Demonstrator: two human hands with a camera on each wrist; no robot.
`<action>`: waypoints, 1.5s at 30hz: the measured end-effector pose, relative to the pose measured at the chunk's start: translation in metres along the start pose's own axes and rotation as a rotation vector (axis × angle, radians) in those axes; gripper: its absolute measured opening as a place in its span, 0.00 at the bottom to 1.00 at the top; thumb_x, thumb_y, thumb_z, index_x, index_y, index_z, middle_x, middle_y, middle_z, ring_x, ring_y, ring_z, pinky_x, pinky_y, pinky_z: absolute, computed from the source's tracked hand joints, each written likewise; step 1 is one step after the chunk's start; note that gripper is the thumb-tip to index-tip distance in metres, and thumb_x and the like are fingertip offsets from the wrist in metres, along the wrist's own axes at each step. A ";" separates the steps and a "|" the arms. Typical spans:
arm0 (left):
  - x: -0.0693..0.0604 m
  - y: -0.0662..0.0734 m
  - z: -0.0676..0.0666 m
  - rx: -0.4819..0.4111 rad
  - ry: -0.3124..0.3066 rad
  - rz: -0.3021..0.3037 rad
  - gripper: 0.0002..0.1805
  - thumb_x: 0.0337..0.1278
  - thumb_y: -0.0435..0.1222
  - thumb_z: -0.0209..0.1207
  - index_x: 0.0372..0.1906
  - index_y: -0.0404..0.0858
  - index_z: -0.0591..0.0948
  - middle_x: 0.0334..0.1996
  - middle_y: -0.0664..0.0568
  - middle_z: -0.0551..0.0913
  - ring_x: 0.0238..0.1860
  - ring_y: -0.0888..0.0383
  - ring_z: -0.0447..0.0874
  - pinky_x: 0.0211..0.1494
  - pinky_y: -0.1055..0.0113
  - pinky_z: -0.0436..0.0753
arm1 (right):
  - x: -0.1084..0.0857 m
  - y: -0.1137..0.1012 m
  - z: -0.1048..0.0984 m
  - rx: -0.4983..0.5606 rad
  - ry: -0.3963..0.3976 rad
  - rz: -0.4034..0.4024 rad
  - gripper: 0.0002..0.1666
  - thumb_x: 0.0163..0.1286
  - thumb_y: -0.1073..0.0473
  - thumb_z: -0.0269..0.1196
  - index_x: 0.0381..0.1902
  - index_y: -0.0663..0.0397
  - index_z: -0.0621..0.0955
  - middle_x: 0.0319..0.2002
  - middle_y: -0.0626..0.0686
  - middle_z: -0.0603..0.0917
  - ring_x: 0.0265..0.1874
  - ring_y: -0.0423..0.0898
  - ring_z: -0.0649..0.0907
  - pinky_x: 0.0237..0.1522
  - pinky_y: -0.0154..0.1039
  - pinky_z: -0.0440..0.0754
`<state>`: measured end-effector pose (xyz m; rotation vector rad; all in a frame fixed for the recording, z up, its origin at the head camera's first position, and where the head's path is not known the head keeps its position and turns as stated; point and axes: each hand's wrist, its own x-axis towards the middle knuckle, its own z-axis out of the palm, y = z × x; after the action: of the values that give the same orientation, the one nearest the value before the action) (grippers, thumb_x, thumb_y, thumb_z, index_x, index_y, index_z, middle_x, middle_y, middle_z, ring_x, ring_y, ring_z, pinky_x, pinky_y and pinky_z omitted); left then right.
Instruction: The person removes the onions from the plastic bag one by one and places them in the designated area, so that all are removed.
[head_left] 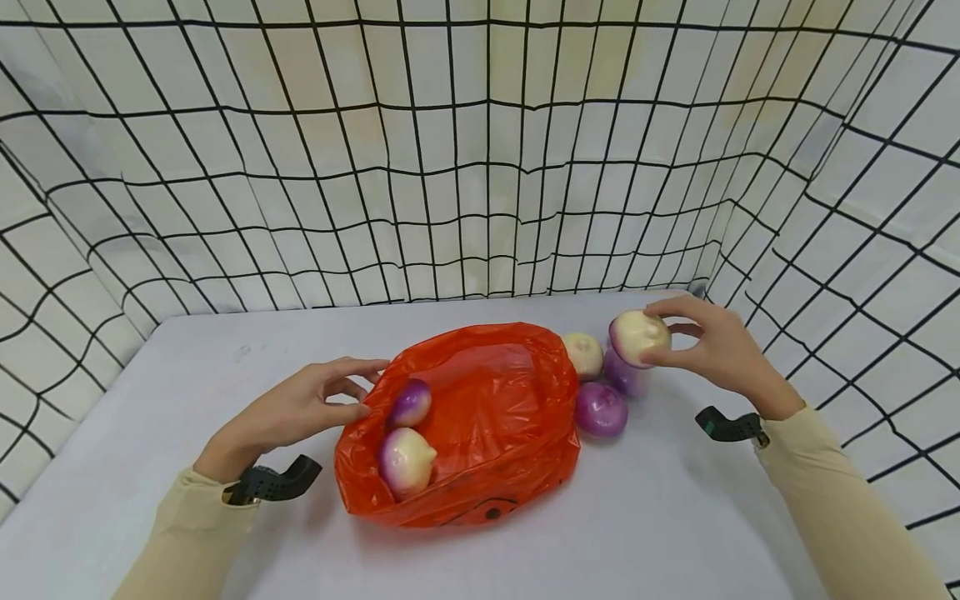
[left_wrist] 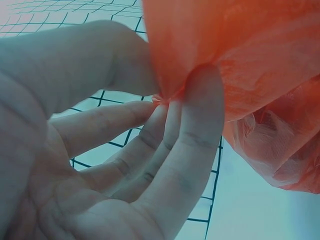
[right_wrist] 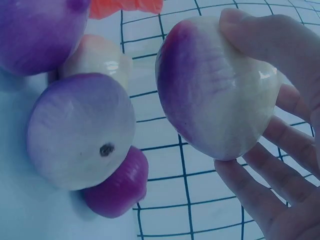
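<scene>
My left hand [head_left: 311, 404] pinches the left rim of a red plastic bag [head_left: 495, 400]; in the left wrist view, thumb and fingers [left_wrist: 202, 110] meet on the bunched film. The bag's mouth is open, and inside at its left lie a small purple onion [head_left: 411, 403] and a larger purple-and-white onion [head_left: 406, 463]. At the right, my right hand [head_left: 708, 346] holds another purple-and-white onion [head_left: 640, 337] between thumb and fingers, raised above the loose ones. In the right wrist view this held onion [right_wrist: 215, 90] shows its purple side.
Beside the bag's right side are a cream onion [head_left: 582, 357] and a purple onion [head_left: 602, 410], with another purple onion [head_left: 626, 377] partly behind the held one. A white tabletop [head_left: 675, 525] lies underneath. Black netting [head_left: 450, 192] over white sheeting encloses the back and sides.
</scene>
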<state>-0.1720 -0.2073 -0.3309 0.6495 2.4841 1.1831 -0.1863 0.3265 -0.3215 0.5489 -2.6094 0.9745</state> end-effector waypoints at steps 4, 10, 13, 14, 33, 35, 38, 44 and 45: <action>0.000 -0.001 0.000 -0.001 -0.002 -0.001 0.32 0.67 0.40 0.64 0.74 0.44 0.72 0.64 0.41 0.78 0.60 0.45 0.83 0.49 0.64 0.90 | -0.005 0.008 -0.002 -0.017 0.010 0.019 0.36 0.51 0.58 0.83 0.59 0.50 0.84 0.59 0.54 0.85 0.53 0.19 0.74 0.52 0.11 0.75; 0.000 -0.001 0.000 -0.002 -0.008 -0.014 0.32 0.67 0.41 0.65 0.74 0.44 0.72 0.64 0.41 0.78 0.60 0.45 0.82 0.49 0.63 0.90 | -0.013 0.018 -0.004 -0.006 0.044 0.020 0.36 0.51 0.59 0.83 0.59 0.53 0.84 0.58 0.57 0.85 0.50 0.19 0.76 0.52 0.12 0.76; 0.000 -0.001 0.000 -0.002 -0.013 -0.010 0.32 0.67 0.40 0.64 0.75 0.43 0.72 0.64 0.41 0.78 0.60 0.46 0.82 0.48 0.63 0.91 | -0.017 0.024 -0.004 0.007 0.060 0.023 0.36 0.51 0.61 0.83 0.59 0.54 0.84 0.57 0.57 0.85 0.50 0.19 0.77 0.52 0.12 0.76; 0.000 -0.001 0.000 0.000 -0.013 -0.009 0.32 0.67 0.40 0.64 0.75 0.43 0.72 0.64 0.41 0.78 0.60 0.46 0.82 0.48 0.63 0.91 | -0.017 0.026 -0.004 0.005 0.062 0.021 0.36 0.51 0.61 0.82 0.59 0.54 0.84 0.57 0.57 0.85 0.50 0.19 0.76 0.52 0.12 0.76; -0.002 -0.001 -0.001 -0.013 -0.016 -0.012 0.32 0.67 0.40 0.65 0.75 0.45 0.72 0.65 0.40 0.77 0.60 0.45 0.82 0.47 0.65 0.91 | -0.024 0.045 -0.001 0.013 0.089 0.106 0.34 0.53 0.57 0.82 0.58 0.54 0.84 0.55 0.55 0.85 0.48 0.20 0.77 0.50 0.12 0.76; -0.002 -0.001 -0.001 -0.015 -0.017 -0.012 0.32 0.68 0.40 0.65 0.75 0.45 0.72 0.65 0.40 0.77 0.60 0.45 0.82 0.48 0.65 0.91 | -0.025 0.046 -0.002 0.017 0.091 0.121 0.34 0.53 0.57 0.82 0.58 0.53 0.84 0.54 0.53 0.85 0.47 0.20 0.78 0.50 0.12 0.77; -0.002 -0.001 -0.001 -0.012 -0.016 -0.009 0.32 0.68 0.40 0.65 0.75 0.45 0.72 0.65 0.40 0.77 0.60 0.45 0.83 0.47 0.65 0.91 | -0.025 0.048 -0.002 0.026 0.093 0.154 0.33 0.53 0.57 0.82 0.58 0.52 0.84 0.54 0.46 0.85 0.47 0.21 0.79 0.50 0.14 0.79; -0.001 0.000 -0.001 -0.012 -0.015 0.001 0.32 0.67 0.39 0.65 0.75 0.44 0.72 0.64 0.40 0.77 0.60 0.44 0.83 0.47 0.65 0.91 | -0.027 0.053 -0.004 0.017 0.089 0.165 0.33 0.53 0.56 0.82 0.58 0.52 0.84 0.55 0.51 0.85 0.48 0.20 0.78 0.50 0.14 0.79; -0.002 0.000 -0.001 -0.012 -0.016 -0.001 0.32 0.67 0.40 0.65 0.75 0.44 0.72 0.64 0.40 0.77 0.60 0.44 0.82 0.47 0.66 0.91 | -0.027 0.054 -0.005 0.013 0.086 0.160 0.34 0.53 0.56 0.82 0.58 0.54 0.84 0.56 0.54 0.85 0.48 0.19 0.78 0.50 0.14 0.79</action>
<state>-0.1710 -0.2089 -0.3307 0.6518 2.4622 1.1874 -0.1862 0.3742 -0.3594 0.2978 -2.6030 1.0401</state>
